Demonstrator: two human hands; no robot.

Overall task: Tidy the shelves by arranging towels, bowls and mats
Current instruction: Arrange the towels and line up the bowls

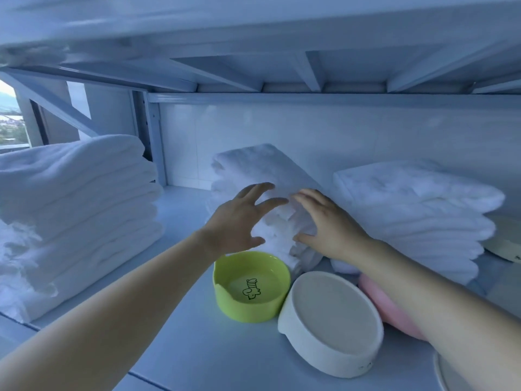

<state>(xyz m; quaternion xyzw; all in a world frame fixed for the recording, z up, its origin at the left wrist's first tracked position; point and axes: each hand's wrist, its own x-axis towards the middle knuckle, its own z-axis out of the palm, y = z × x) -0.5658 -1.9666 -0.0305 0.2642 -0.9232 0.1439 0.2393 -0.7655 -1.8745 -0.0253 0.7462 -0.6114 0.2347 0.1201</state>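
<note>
A stack of folded white towels [262, 170] stands in the middle of the shelf, its top layers tilted toward the back wall. My left hand [239, 218] is spread at the stack's front left, fingers straight, thumb low. My right hand [327, 224] lies on the stack's front right with fingers spread over the towel edges. A lime-green bowl [251, 289] with a small drawing inside sits just in front of the stack. A cream bowl [332, 323] lies upturned beside it, and a pink bowl [389, 303] is partly hidden under my right forearm.
A tall pile of white towels [76, 210] fills the shelf's left side. Another white pile [414, 215] stands at the right, with a cream bowl [504, 244] behind it. The upper shelf's underside [282, 69] hangs low overhead. A round rim [442, 373] shows at the bottom right.
</note>
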